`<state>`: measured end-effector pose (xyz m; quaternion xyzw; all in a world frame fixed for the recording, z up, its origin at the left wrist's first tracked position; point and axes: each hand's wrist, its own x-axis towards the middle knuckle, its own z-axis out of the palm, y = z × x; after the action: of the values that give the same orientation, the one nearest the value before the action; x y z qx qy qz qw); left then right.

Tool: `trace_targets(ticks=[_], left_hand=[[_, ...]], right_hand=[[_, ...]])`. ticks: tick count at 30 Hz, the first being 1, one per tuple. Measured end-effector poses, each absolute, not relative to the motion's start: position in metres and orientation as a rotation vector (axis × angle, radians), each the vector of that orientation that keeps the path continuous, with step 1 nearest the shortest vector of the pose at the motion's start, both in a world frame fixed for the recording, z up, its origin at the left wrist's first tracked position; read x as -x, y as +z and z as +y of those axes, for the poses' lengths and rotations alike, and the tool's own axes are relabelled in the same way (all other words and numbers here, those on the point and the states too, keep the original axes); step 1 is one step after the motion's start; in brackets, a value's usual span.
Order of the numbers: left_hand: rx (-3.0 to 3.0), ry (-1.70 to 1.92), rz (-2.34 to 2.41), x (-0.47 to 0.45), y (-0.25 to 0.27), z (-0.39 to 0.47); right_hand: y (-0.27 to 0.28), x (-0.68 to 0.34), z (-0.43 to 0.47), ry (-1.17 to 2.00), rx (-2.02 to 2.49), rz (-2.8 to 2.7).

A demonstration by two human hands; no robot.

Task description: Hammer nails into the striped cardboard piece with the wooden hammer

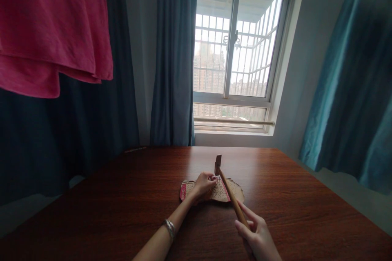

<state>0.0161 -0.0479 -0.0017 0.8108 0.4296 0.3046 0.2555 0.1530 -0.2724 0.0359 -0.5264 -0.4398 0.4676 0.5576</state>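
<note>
My right hand is wrapped round the wooden handle of a hammer. The hammer's head is raised above a flat, uneven-edged tan piece dotted with many small holes and marked with pink bands. My left hand rests over the left part of this piece, thumb and fingers pinched together. Something small, dark red and thin shows at those fingertips, just below the hammer head; its kind is too small to make out. A silver bracelet circles my left wrist.
The glossy brown wooden table stretches to the wall under a barred window. Dark blue curtains hang on both sides. A pink cloth hangs at upper left.
</note>
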Motion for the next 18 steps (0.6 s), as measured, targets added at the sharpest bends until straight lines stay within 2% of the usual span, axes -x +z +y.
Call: trace_targets(ticks=[18], left_hand=[[-2.200, 0.804, 1.186, -0.0153, 0.0029, -0.0521]], right_hand=[[0.0397, -0.1519, -0.2706, 1.131, 1.231, -1.060]])
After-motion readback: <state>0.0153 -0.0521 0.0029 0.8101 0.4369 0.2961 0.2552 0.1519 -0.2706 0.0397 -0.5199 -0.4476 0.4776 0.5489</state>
